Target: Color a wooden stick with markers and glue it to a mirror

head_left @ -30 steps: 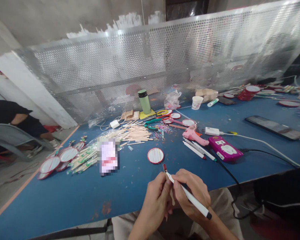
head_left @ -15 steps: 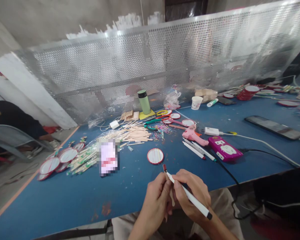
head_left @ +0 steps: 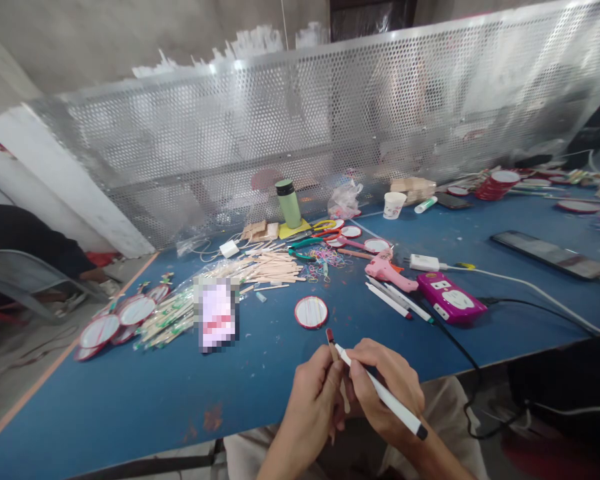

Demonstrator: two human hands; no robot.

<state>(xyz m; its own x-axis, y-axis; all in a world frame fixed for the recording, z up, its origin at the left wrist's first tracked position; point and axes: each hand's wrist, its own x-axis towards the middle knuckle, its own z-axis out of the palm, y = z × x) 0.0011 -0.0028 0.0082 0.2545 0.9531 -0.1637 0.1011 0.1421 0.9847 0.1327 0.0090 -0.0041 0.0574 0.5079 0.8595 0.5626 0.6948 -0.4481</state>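
Blue counter. Your right hand, above its near edge: fingers closed round a white marker. Your left hand, same edge: fingers pinched on a wooden stick, tip dark red, seemingly coloured already; visible remainder bare.

The marker is white and black-ended, the pale stick dark-red-tipped.

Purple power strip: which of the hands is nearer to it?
Right. The right hand is on the near side of the purple power strip, to its left; the left hand is farther left.
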